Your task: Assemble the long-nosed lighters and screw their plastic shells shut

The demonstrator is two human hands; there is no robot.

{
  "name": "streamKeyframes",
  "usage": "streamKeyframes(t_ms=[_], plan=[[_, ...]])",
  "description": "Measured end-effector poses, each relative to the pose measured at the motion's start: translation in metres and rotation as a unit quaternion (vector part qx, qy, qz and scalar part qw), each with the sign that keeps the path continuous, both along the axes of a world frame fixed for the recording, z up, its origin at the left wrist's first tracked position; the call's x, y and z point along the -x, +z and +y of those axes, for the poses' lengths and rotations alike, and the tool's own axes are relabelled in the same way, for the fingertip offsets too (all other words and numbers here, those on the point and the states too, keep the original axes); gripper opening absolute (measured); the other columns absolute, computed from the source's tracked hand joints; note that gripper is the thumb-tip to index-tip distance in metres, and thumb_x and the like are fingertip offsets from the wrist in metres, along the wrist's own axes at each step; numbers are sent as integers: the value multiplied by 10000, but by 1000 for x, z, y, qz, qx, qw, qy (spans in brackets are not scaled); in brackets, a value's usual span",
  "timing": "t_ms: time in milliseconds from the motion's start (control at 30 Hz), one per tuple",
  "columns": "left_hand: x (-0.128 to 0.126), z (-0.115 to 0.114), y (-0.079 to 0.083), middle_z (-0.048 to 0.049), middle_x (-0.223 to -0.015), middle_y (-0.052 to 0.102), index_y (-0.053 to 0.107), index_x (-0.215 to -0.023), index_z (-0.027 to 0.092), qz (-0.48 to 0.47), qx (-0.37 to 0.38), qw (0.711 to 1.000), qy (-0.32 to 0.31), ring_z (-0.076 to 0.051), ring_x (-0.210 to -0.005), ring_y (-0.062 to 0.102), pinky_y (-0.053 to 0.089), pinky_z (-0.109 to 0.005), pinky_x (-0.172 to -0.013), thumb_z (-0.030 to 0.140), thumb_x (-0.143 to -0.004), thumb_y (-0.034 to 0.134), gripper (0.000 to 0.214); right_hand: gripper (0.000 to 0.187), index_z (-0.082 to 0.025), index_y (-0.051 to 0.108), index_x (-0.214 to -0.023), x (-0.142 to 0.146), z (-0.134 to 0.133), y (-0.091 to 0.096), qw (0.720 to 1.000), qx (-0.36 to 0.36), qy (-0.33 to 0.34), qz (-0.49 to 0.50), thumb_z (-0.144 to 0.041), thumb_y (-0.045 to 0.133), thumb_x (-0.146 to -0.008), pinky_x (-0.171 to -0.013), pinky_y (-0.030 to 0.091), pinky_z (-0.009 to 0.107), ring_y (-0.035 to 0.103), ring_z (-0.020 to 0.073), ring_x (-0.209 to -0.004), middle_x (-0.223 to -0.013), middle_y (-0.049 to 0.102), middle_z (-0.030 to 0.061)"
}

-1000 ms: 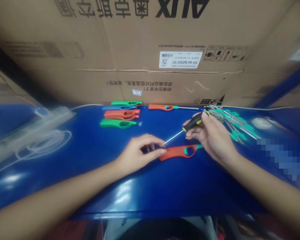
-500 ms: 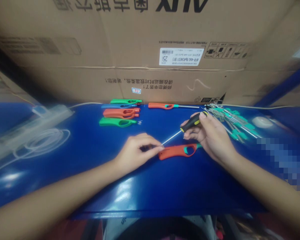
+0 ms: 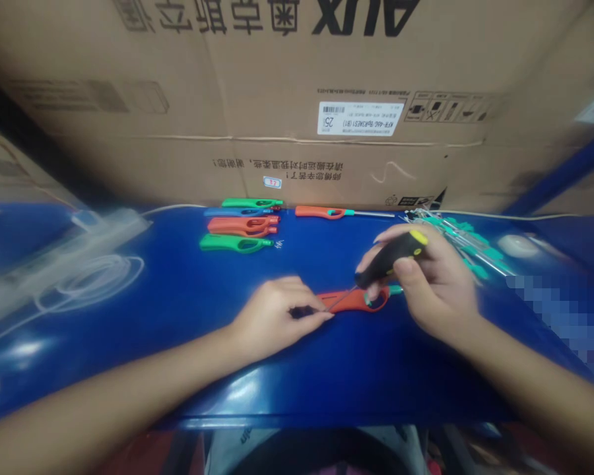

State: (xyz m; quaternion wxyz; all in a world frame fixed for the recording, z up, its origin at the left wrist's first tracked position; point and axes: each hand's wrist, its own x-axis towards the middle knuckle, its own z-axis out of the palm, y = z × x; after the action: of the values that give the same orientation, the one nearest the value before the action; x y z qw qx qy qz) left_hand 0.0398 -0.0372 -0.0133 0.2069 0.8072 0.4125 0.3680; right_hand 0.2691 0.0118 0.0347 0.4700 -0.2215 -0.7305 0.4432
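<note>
One screwdriver (image 3: 390, 257) in closed right hand (image 3: 440, 284); orange lighter (image 3: 351, 303), end hidden behind left hand (image 3: 280, 313), its hold unclear

The glossy blue table (image 3: 297, 389) bears an orange lighter (image 3: 344, 301) at the left hand (image 3: 277, 316). Beyond that hand lie 2 green handles (image 3: 218, 243); beyond the right hand (image 3: 440, 284), a heap of teal-and-metal rods (image 3: 470, 245). White cable (image 3: 96, 280) coils left of the left hand.

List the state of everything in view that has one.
Screwdriver: held, tilted
Right hand: closed on screwdriver
Near orange lighter: lying, partly hidden
Left hand: at lighter's end, grip unclear
Far orange lighter: lying, rod extending
Colored handles: lying side by side
Metal rods: piled
White cable: coiled
</note>
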Motion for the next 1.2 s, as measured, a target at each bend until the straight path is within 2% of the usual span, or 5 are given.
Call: streamKeyframes(t_ms=[300, 400, 567, 800, 1200], plan=[[-3, 0, 1, -17, -839, 778, 792, -878, 207, -21, 27, 999, -24, -152, -749, 704, 553, -268, -726, 291, -894, 727, 108, 652, -371, 411, -1469, 14, -12, 22, 982, -128, 22, -135, -219, 687, -898, -621, 625, 296, 720, 190, -863, -1236, 655, 50], [-3, -1, 2, -24, -842, 778, 786, -877, 205, -34, 14, 999, -36, -166, -770, 710, 562, -286, -753, 284, -893, 728, 99, 614, -394, 450, -1426, 21, -13, 17, 984, -153, 20, -92, -176, 670, -896, -673, 635, 323, 704, 205, -954, -1366, 577, 41], [-5, -3, 2, -30, -823, 775, 780, -846, 189, -46, 6, 998, -44, -153, -740, 695, 547, -272, -721, 295, -877, 750, 115, 583, -390, 440, -1406, 20, -14, 5, 993, -109, 15, -47, -164, 653, -912, -606, 640, 309, 682, 157, -775, -1217, 633, 40], [-2, 1, 4, -39, -911, 765, 749, -960, 178, -25, -25, 999, -22, -150, -791, 653, 521, -269, -733, 358, -799, 824, 253, 505, -376, 493, -1337, 17, -11, 2, 994, -98, -58, 3, -219, 685, -898, -639, 657, 330, 721, 182, -851, -1374, 587, 60], [0, 5, 1, -51, -909, 771, 759, -955, 191, -12, -35, 999, -26, -165, -831, 680, 531, -314, -792, 245, -927, 677, 102, 464, -386, 484, -1306, 18, -9, -3, 988, -84, -123, 34, -279, 680, -899, -584, 643, 327, 733, 214, -873, -1417, 567, 67]])
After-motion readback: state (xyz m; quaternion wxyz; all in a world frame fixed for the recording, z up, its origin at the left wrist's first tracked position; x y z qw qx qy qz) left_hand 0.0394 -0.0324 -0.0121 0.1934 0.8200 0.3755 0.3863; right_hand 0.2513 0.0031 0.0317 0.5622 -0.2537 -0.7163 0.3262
